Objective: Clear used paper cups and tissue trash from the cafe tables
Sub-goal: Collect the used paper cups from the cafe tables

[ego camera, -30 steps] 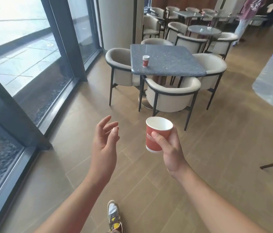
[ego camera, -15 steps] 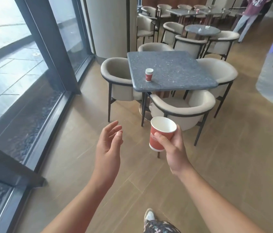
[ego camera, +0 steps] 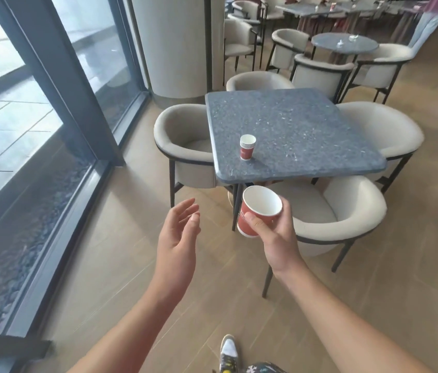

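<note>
Head view: right hand (ego camera: 277, 238) grips cup (ego camera: 261, 203), mouth up, apparently tilted.

The cup (ego camera: 262, 204) in the right hand (ego camera: 277, 238) is red outside with white lettering and plain white inside. Beyond that hand, the stacked cups (ego camera: 247, 148) are red with white rims. They stand on a blue-grey table (ego camera: 306, 125) flecked with white. The chairs (ego camera: 347, 211) are cream with black frames. The floor (ego camera: 121, 238) beside the left hand (ego camera: 177, 243) is tan wood-grain planks.

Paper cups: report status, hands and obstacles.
Right hand grips red cup; left hand open. Cup stack on square table. Chair tucked at near edge.
</note>
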